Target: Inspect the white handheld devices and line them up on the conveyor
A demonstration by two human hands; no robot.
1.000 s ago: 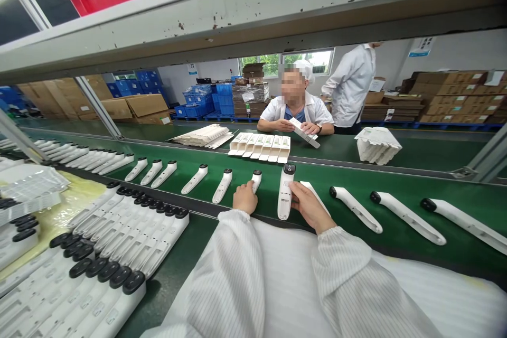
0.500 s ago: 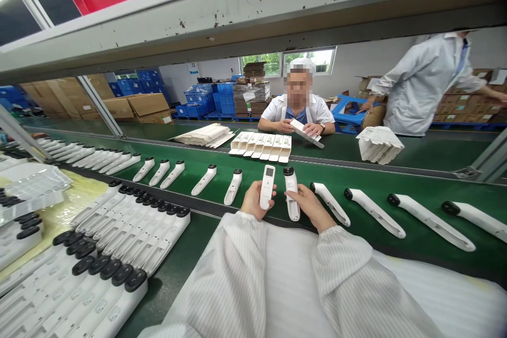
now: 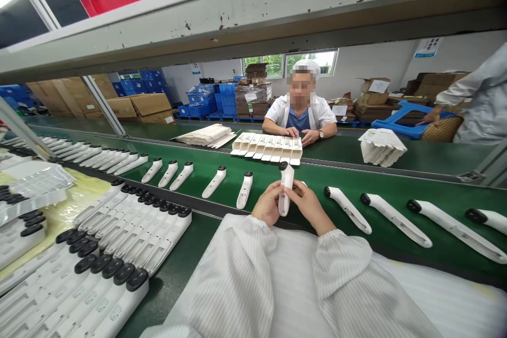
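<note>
A white handheld thermometer [image 3: 287,177] with a black head stands nearly upright between my hands, its open handle side facing me. My left hand [image 3: 268,204] is closed around its left side. From the right, my right hand [image 3: 309,205] has its fingers against the handle. A small white piece shows behind my right hand; its kind is mostly hidden. On the green conveyor belt [image 3: 222,207], a similar thermometer [image 3: 244,191] lies to the left of my hands and another thermometer [image 3: 348,210] to the right.
Rows of thermometers [image 3: 158,237] lie on the bench at left, beside clear plastic trays [image 3: 35,187]. Across the belt, a co-worker [image 3: 299,108] sits behind open white boxes [image 3: 269,148]. Folded cartons [image 3: 206,135] lie beyond the belt. A metal shelf [image 3: 245,16] crosses overhead.
My hands have come together on one thermometer; before, each held a separate one. The screen side no longer shows. Belt thermometers have shifted right. The co-worker's box has been lowered to the row.
</note>
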